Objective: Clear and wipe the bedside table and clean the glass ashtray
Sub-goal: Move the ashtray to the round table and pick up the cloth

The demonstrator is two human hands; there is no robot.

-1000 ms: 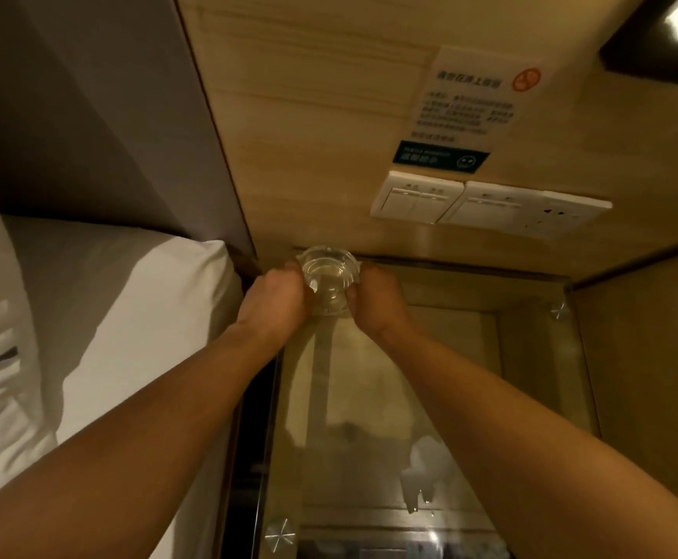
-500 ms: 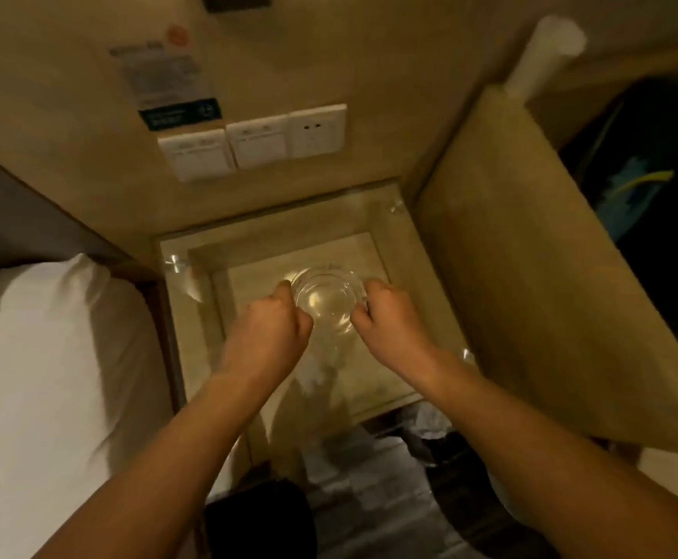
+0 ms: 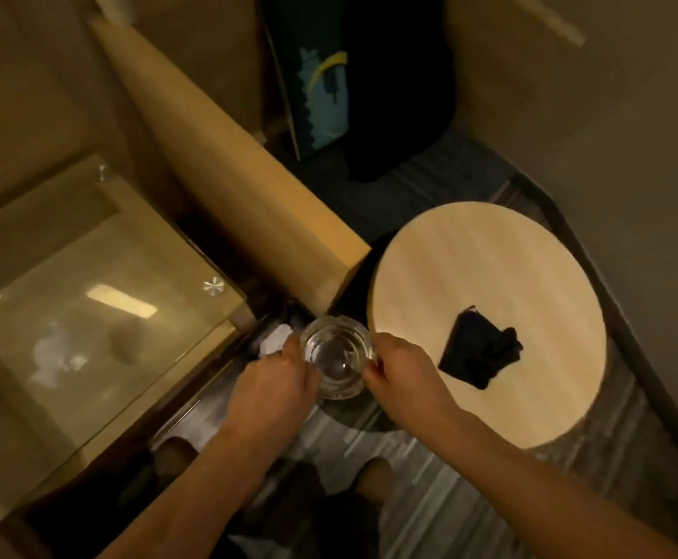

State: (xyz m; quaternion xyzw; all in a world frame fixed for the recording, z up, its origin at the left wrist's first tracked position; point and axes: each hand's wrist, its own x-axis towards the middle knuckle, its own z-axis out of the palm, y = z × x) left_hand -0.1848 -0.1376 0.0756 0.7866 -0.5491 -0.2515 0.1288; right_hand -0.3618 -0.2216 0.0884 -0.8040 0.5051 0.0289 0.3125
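Observation:
I hold the clear glass ashtray in the air between both hands, over the floor in the gap between the bedside table and a round table. My left hand grips its left rim and my right hand grips its right rim. The ashtray looks empty. The glass-topped bedside table lies to the left, its top bare apart from reflections. Something white and crumpled shows just behind my left hand, partly hidden.
A round wooden table stands to the right with a dark folded cloth on it. A wooden partition panel runs between the two tables. A dark bag stands at the back. My knees show below.
I have lifted the ashtray off the back of the bedside table and carried it right and toward me, and my view has swung right to the round table.

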